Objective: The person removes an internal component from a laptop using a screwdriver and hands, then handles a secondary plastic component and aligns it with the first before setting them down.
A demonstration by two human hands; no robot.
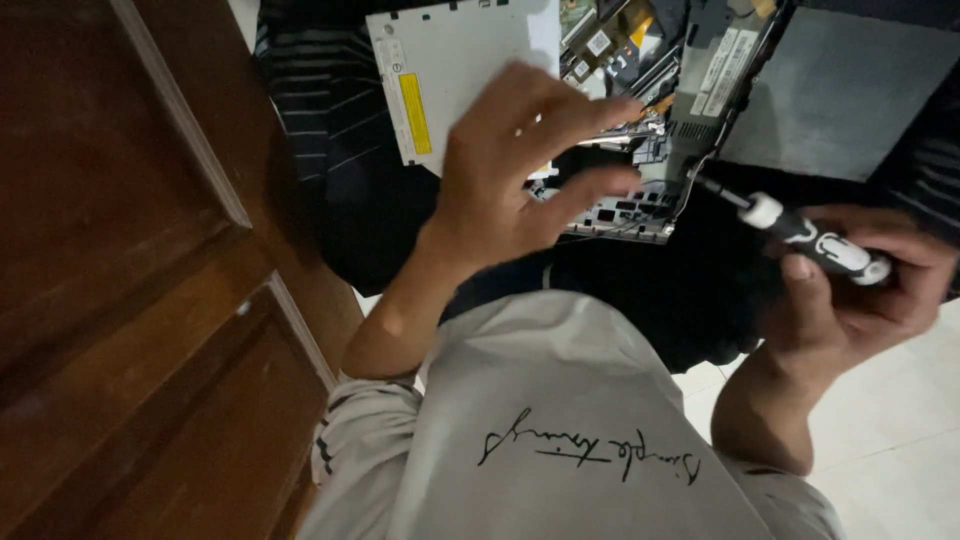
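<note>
Lying opened on the person's dark-clad lap, the laptop chassis (640, 190) shows its circuit board beside a white optical drive (460, 70). Over it, the left hand (510, 170) rests with fingers spread, gripping nothing. Closed around a black-and-white screwdriver (800, 232), the right hand (860, 290) aims its tip at the chassis edge; a brown wooden door (130, 280) stands left.

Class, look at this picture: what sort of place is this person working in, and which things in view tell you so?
Probably a room at home, not a workshop. A wooden door stands at one side, the floor is pale tile, and the opened laptop seems to rest on the person's lap, not a bench, with a screwdriver in the right hand.
</note>
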